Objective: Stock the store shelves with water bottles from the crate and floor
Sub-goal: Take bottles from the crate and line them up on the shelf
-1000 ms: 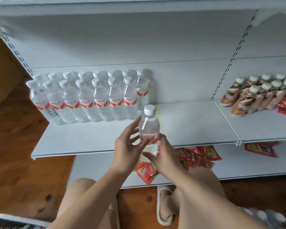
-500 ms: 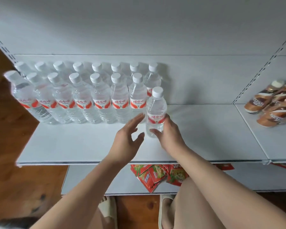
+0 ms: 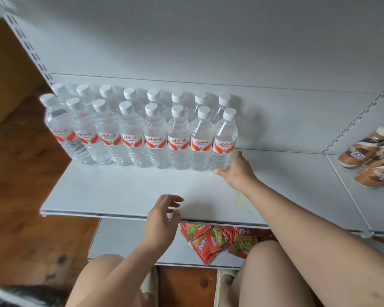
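Observation:
Two rows of clear water bottles point(image 3: 131, 138) with white caps and red-orange labels stand upright on the white shelf point(image 3: 120, 191), at its back left. The rightmost front bottle point(image 3: 224, 138) stands in line with the front row. My right hand point(image 3: 237, 171) holds its base, thumb in front and fingers round its right side. My left hand point(image 3: 164, 218) hovers over the shelf's front edge, fingers loosely curled, holding nothing. No crate is in view.
Brown coffee bottles point(image 3: 368, 156) lie on the neighbouring shelf at the right. Red snack packets point(image 3: 211, 240) lie on the lower shelf point(image 3: 120, 240) under my arms. Wooden floor point(image 3: 20, 196) spreads to the left. My knees and a slipper point(image 3: 222, 275) are at the bottom.
My right hand has carried the bottle up onto the shelf and set it at the right end of the front row. My left hand has let go and drawn back to the shelf's front edge.

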A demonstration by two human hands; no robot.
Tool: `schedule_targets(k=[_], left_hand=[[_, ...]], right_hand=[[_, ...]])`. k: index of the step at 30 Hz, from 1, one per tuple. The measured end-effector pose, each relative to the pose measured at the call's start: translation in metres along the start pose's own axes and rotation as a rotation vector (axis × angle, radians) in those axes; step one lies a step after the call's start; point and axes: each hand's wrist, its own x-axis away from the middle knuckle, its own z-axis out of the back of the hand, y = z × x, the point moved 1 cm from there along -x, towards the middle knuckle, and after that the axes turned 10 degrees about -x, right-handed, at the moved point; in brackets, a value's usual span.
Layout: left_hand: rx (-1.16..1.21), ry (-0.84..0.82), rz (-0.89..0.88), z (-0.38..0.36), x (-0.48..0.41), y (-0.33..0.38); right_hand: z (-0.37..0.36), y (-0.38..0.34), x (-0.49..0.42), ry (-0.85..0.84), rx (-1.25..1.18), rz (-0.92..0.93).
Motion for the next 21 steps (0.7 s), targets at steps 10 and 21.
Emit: schedule_targets(k=[10,21], left_hand=[[0.446,0.112,0.287,0.018,0.108,0.006],[0.347,0.086,0.412,0.022,0.199,-0.017]], right_hand=[[-0.067,-0.002,0.253,-0.058,-0.736,-0.055],[-0.076,0.025,0.33,-0.247,-0.375,-0.046]])
